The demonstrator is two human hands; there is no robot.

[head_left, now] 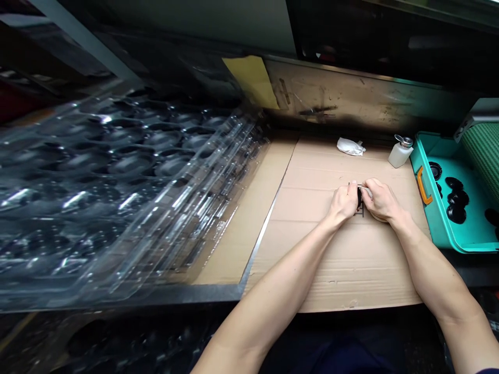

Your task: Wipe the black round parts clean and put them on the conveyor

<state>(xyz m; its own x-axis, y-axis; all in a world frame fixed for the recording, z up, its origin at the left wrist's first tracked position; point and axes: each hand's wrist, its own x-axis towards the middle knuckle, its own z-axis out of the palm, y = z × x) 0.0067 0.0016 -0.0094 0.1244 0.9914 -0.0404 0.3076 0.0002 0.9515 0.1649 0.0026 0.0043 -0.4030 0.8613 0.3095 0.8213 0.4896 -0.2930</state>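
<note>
My two hands meet over a cardboard sheet (343, 259) on the bench. My left hand (343, 201) is closed around a small black part (359, 197) that shows between the two hands. My right hand (381, 200) is pinched on a thin light-coloured tool (365, 190) whose tip touches the black part. What kind of tool it is cannot be made out. Both forearms reach in from the bottom edge.
A stack of clear plastic blister trays (117, 187) fills the left half. A teal bin (452, 208) with an orange handle holds several black round parts at the right. A white dispenser bottle (400, 151) and a crumpled white cloth (351, 147) lie behind the hands.
</note>
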